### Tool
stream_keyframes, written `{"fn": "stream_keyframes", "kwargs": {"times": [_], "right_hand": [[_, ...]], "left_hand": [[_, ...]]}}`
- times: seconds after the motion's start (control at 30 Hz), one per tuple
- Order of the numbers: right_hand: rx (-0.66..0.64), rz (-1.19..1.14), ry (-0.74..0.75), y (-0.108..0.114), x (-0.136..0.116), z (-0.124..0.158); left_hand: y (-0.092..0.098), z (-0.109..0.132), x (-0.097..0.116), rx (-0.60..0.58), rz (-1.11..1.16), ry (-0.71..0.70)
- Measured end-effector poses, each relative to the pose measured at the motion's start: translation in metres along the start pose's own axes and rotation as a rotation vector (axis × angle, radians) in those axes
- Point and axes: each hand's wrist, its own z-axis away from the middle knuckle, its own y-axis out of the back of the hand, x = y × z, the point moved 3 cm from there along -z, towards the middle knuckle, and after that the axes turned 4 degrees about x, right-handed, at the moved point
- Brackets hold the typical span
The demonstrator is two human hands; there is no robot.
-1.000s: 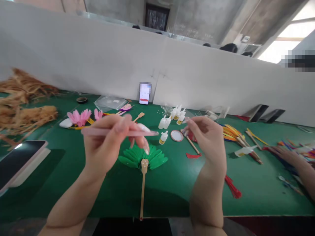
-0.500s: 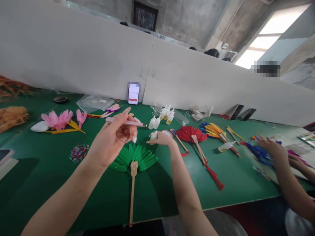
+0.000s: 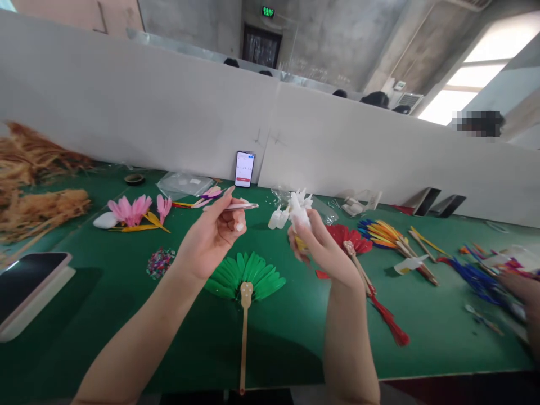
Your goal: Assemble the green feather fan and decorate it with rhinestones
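My left hand is closed around a pair of pale pink tweezers, whose tips point right. Something small and white shows at its curled fingers, too small to name. In my right hand is a white glue bottle with a yellow label, held up with its nozzle upward. Below and between both hands a green feather fan lies on the table. Small pale beads dot the head of its wooden handle. A pile of multicoloured sequins lies left of the fan, beside my left forearm.
Small glue bottles stand behind my right hand. To the right lie a red feather fan, multicoloured feathers and another glue bottle. Pink feathers, straw-coloured fibre and a phone are left. A co-worker's hand is far right.
My right hand has lifted the glue bottle off the table and tilted it upright. My left hand still holds the tweezers. The view has shifted left, and the co-worker's hands have moved.
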Motion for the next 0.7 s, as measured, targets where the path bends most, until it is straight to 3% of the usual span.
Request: {"fn": "stream_keyframes", "kwargs": {"times": [0.1,0.17,0.33,0.57,0.7], "right_hand": [[-0.137,-0.01,0.036,0.0,-0.022,0.021],[-0.112,0.054,0.106,0.003,-0.036,0.028],[0.158,0.363,0.249,0.007,-0.065,0.041],[0.572,0.069,0.291,0.017,-0.077,0.068],[0.661,0.062,0.363,0.023,-0.08,0.074]], "left_hand": [[-0.004,0.004,0.003,0.064,0.079,0.066],[-0.005,0.007,0.006,0.057,0.094,0.075],[-0.006,0.021,0.016,0.036,0.14,0.058],[-0.019,0.035,0.016,0.082,0.233,0.069],[-0.026,0.041,-0.004,0.165,0.318,0.2]]}}
